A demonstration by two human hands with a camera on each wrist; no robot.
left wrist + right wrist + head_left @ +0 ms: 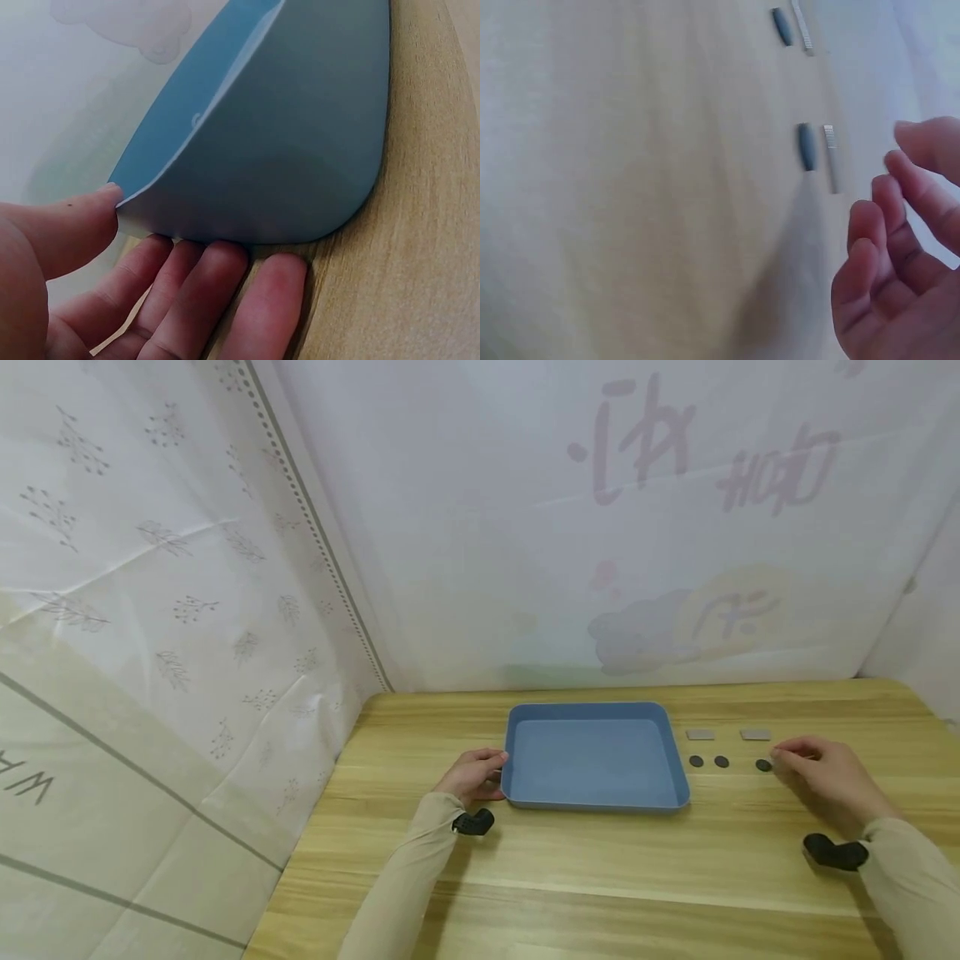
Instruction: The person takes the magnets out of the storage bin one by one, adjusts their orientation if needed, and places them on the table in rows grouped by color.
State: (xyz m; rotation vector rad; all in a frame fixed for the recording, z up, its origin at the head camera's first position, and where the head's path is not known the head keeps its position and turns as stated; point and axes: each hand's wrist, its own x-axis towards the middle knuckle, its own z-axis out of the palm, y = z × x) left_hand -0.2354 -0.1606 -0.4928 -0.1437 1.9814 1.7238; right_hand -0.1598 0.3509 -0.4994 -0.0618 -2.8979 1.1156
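A shallow blue rectangular tray (pixel 598 803) lies on the wooden table. At its left side, my left hand (pixel 475 775) holds the tray: the thumb (pixel 90 225) is on the rim and the fingertips (pixel 225 259) touch low on the outer wall. My right hand (pixel 828 772) hovers at the right, fingers loosely bent, with nothing visible between thumb and fingers. Nearest to it lies a small dark round disc (pixel 763 766). Two similar discs, one left (pixel 696 761) and one right (pixel 722 762), lie closer to the tray.
Behind the discs lie two small grey rectangular pieces, one left (pixel 701 735) and one right (pixel 755 735). The table (pixel 600 868) meets a printed cloth (pixel 487 568) at its back edge; another patterned cloth hangs along the left.
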